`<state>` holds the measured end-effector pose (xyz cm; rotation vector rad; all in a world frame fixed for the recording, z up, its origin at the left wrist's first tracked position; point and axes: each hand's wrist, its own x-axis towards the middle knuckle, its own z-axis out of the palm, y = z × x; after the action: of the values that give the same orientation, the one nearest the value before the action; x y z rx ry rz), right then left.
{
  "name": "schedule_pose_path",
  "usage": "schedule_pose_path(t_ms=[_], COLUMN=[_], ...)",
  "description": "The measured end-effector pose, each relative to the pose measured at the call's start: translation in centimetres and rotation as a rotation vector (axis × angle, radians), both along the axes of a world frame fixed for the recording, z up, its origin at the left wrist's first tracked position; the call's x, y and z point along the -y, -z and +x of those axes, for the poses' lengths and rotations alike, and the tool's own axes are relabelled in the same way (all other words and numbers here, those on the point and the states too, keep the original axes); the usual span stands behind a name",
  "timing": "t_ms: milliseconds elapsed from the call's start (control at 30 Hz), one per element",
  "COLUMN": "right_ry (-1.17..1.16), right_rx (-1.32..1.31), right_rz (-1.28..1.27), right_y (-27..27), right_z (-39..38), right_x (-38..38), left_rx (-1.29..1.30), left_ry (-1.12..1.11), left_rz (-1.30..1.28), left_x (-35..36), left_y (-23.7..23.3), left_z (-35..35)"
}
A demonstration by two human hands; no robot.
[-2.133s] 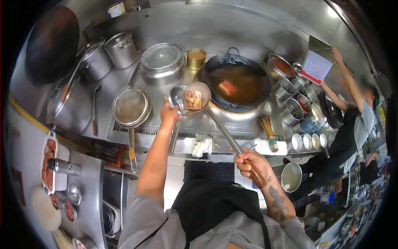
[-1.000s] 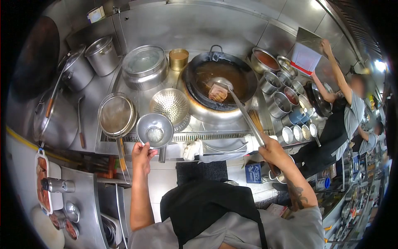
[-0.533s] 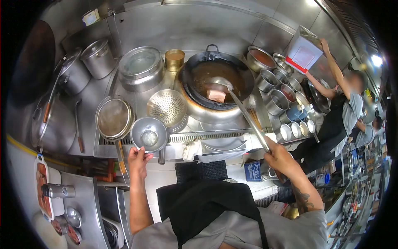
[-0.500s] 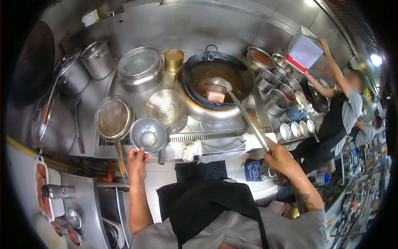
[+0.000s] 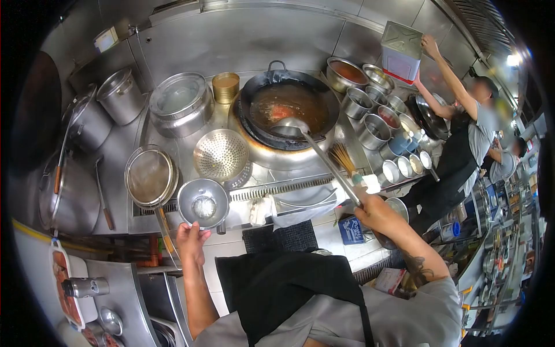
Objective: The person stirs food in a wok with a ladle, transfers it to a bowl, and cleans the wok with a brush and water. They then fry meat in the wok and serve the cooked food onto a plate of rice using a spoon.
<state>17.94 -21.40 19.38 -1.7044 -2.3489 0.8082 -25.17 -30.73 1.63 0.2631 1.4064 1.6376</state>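
My left hand [image 5: 193, 237] pinches the near rim of a small metal bowl [image 5: 203, 202], which has a little clear liquid or shine at its bottom. With my right hand [image 5: 373, 213] I grip the long handle of a ladle [image 5: 290, 126]. The ladle's head rests in the brown liquid of a black wok [image 5: 329, 107], on its near side. Just behind the ladle head, a reddish piece of food [image 5: 281, 112] lies in bubbling liquid. A perforated strainer [image 5: 221, 155] sits between the bowl and the wok.
Lidded pot [image 5: 181, 104] and gold tin [image 5: 225, 88] stand left of the wok. A mesh strainer [image 5: 151, 176] lies nearer left. Metal containers [image 5: 374, 132] and a bamboo brush [image 5: 343, 157] are at right. Beyond them, another person [image 5: 457, 144] holds up a large tin [image 5: 401, 52].
The ladle head has moved nearer the wok's near rim. The pale block beside it is no longer seen there; a reddish piece shows farther back. The other person's tin is now more upright.
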Motion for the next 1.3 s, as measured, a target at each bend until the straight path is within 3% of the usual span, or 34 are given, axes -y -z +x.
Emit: schedule_pose_path(t_ms=[233,433,900,1133,1233,1300], right_ry=[-0.033,-0.086,-0.013,0.107,0.287,0.294], right_rx=[-0.033,-0.117,-0.173,-0.316,-0.243,-0.268], right_rz=[0.170,0.138,0.386,0.624,0.401,0.408], right_y=[1.6,5.6,14.6,15.8,18.9,22.4], right_z=[1.2,3.0,6.2,15.4,19.3,21.8], right_x=[-0.6,-3.5,-10.7,-10.8,-11.1,-10.9], left_rx=[-0.031,-0.069,-0.056,-0.002,0.019,0.027], left_ry=[-0.084,-0.152,-0.130,-0.186,-0.180,-0.181], left_rz=[0.038,0.093,0.082,0.056,0.048,0.045], left_x=[3.7,7.6,12.3,15.9,16.5,16.7], left_y=[-2.9,-5.1,-6.2,-4.9,-4.5,-4.4], left_z=[1.6,4.0,15.9,20.3,21.0,21.4])
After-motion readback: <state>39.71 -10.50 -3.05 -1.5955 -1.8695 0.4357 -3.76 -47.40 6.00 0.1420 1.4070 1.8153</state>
